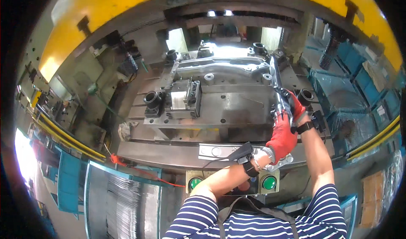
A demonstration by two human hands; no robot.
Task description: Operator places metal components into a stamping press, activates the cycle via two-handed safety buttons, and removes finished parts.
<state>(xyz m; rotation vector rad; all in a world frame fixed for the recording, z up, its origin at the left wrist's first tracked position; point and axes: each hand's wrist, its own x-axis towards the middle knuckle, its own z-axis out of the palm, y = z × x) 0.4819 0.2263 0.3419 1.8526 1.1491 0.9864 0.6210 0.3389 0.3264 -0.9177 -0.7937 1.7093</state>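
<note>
Both my hands wear red work gloves and reach to the right side of the press die. A long, shiny stamped metal strip (pixel 275 75) points away from me there. My left hand (pixel 282 138) is closed on its near end, fingers pointing forward. Just beyond, on the strip's right side, my right hand (pixel 297 107) wraps round it; its fingers are partly hidden. Another long metal strip (pixel 220 65) lies crosswise at the back of the die (pixel 237 99), close to the held strip's far end. A flat stamped metal piece (pixel 211 151) lies on the front ledge, partly behind my left forearm.
A black guide bushing (pixel 152 98) and a steel block (pixel 184 101) stand on the die's left; another bushing (pixel 305 96) is beside my right hand. Green buttons (pixel 269 182) sit below my arms. A rack (pixel 88 196) of stacked metal parts stands lower left. The yellow press frame (pixel 122 6) arches overhead.
</note>
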